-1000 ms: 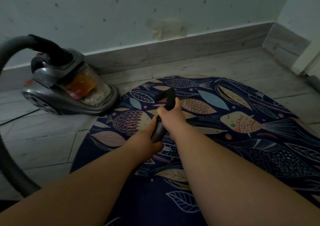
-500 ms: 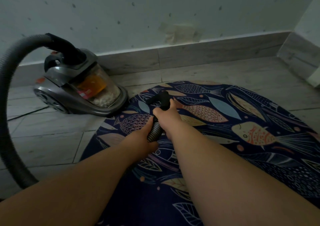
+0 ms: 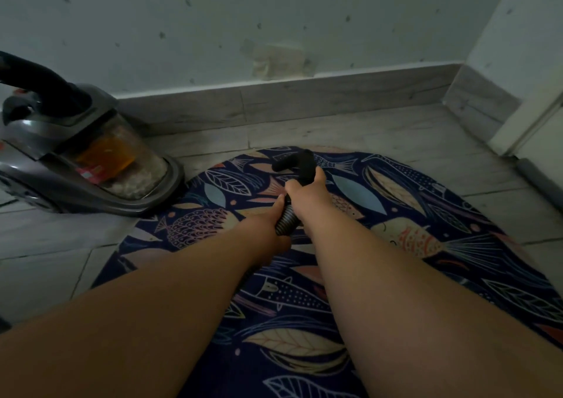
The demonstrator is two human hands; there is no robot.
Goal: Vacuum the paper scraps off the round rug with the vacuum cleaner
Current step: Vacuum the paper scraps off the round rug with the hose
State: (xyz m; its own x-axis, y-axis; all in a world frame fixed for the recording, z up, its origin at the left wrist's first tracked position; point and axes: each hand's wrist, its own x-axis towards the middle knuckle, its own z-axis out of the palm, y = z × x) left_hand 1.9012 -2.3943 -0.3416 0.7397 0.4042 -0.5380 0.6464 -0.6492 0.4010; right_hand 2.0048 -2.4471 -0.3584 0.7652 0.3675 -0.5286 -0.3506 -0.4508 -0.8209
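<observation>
The round rug (image 3: 396,209), dark blue with fish and leaf prints, covers the floor in front of me. My right hand (image 3: 304,193) grips the black hose handle (image 3: 297,163), whose curved end points left over the rug's far part. Just below it, my left hand (image 3: 268,230) is closed around the ribbed grey hose (image 3: 286,219). The grey canister vacuum cleaner (image 3: 76,160) stands on the floor tiles at the left, touching the rug's edge, with white bits inside its clear bin. I see no loose paper scraps on the visible rug.
A pale wall with a grey tiled skirting (image 3: 289,102) runs behind the rug. A corner and a white door frame (image 3: 524,129) stand at the right. Grey floor tiles (image 3: 45,260) surround the rug.
My hands and the hose handle have shifted slightly toward the rug's far edge. My view has moved, so the vacuum cleaner now sits further left in frame.
</observation>
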